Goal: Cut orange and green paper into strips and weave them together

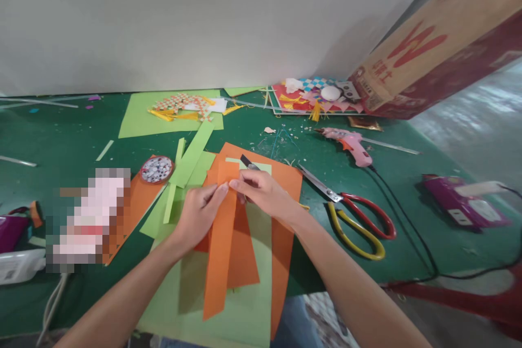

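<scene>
A long orange paper strip (222, 261) stands slightly above the worktop, held near its upper end. My left hand (202, 209) is closed on its left edge, with the thumb pressed on the paper. From the other side, my right hand (263, 190) pinches the same strip, its thumb close to the left thumb. A dark craft knife (249, 163) shows just beyond my right fingers; whether it lies on the paper or touches the hand, I cannot tell. Under the strip are an orange piece (247, 261), a pale green sheet (261, 293) and a larger orange sheet (287, 190).
Red-and-yellow-handled scissors (334, 196) lie right, with a pink glue gun (353, 147) behind. Green strips (191, 155) and a round box of googly eyes (156, 169) are left. Woven paper crafts (181, 104) lie at the back. A paper bag (432, 49) stands back right.
</scene>
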`<state>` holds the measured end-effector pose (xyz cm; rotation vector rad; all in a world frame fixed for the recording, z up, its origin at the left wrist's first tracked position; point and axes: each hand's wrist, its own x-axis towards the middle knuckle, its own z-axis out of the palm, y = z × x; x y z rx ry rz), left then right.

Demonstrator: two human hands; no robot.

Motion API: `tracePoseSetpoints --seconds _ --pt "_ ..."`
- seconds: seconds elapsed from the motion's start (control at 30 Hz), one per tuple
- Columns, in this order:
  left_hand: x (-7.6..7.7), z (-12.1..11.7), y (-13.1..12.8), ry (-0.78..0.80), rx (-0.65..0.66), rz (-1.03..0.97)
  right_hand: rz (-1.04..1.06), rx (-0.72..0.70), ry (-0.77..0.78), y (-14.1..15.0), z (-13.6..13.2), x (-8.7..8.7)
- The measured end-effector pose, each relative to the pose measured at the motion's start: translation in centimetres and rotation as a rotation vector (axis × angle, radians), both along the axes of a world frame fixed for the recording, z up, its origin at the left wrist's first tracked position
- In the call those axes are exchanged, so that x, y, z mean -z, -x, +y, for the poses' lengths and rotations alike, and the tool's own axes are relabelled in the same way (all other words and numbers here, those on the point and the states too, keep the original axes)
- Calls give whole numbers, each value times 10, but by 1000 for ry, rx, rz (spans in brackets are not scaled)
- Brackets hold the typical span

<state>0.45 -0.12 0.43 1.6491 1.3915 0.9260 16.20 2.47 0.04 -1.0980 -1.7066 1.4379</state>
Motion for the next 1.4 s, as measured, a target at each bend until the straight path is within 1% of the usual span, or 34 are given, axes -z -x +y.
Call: tracePoseSetpoints --seconds 0.13,0.2,0.27,0.4,0.6,0.67,0.8,1.0,1.17,1.3,1.4 --pt "1 0 0 0 -22 -1 3 57 -16 2 -2 0" --pt "1 0 0 3 -32 7 2 64 -7 3 -2 0" --pt "2 0 0 5 -39 8 -9 37 9 3 -2 -2" --pt "3 0 1 9 -52 -3 -79 -61 32 3 -3 -6" --pt "3 1 1 -6 -67 -17 -99 -8 -4 7 -3 -6" --pt "2 1 1 -3 -65 -17 -95 -30 15 6 -3 -5" --pt "2 -1 1 6 -80 -9 -95 -116 68 6 -4 -6" --pt "3 1 2 -4 -87 -5 -127 -50 26 7 -6 -7" --pt "2 2 2 4 -133 -23 -138 -123 54 8 -5 -6" --pt "2 2 1 11 -154 -29 -157 -88 14 8 -6 -7" --pt "2 2 2 7 -165 -29 -140 -101 40 9 -7 -7"
